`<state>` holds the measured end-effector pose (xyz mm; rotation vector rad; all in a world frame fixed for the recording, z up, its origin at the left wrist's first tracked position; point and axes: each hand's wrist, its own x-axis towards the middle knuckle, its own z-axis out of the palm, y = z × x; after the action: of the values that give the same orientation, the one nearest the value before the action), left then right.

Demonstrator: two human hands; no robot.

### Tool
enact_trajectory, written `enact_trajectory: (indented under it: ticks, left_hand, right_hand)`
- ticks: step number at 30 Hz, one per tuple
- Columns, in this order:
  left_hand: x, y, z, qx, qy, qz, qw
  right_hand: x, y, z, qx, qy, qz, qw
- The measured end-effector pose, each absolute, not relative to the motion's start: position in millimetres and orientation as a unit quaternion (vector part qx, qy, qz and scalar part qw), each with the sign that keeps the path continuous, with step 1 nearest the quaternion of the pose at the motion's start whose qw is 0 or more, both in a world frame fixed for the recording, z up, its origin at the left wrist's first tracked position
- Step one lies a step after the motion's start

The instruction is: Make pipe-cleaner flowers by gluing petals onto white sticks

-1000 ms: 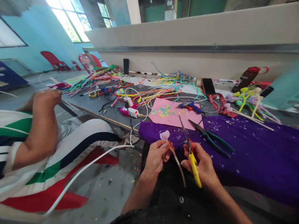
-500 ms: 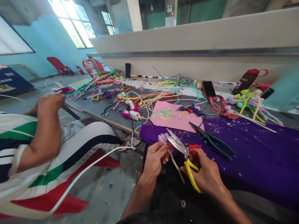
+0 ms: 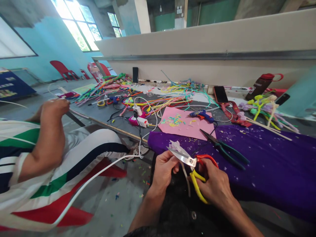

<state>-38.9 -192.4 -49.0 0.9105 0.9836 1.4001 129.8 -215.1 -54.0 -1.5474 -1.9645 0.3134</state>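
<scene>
**Scissors at a paper flower**

Left hand (image 3: 164, 169) pinched shut around a small pale lilac paper flower on a thin tan stem (image 3: 175, 145), held just over the near edge of the purple cloth (image 3: 271, 164). Right hand (image 3: 214, 186) closed through the handles of red-and-yellow metal scissors (image 3: 190, 160), blades against the petals. Just beyond, green-handled pliers (image 3: 223, 146) on the cloth, then a pink paper sheet (image 3: 185, 126). At far left, a co-worker's arm (image 3: 46, 135).
</scene>
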Motion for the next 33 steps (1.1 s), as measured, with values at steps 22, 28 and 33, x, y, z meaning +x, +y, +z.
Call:
enact_trajectory:
  ticks: [22,28,33]
  left_hand:
    - [-43,-194,-46,0.456,0.492,0.573,0.470]
    - [-47,-194,-45,0.476,0.512,0.557,0.448]
    - [-49,-194,-43,0.496,0.531,0.543,0.421]
  right_hand:
    - [133,-217,-57,-0.569,-0.753,0.140,0.300]
    - [134,-217,-58,-0.574,-0.754,0.133,0.289]
    - [135,-217,-59,-0.574,-0.757,0.125,0.286]
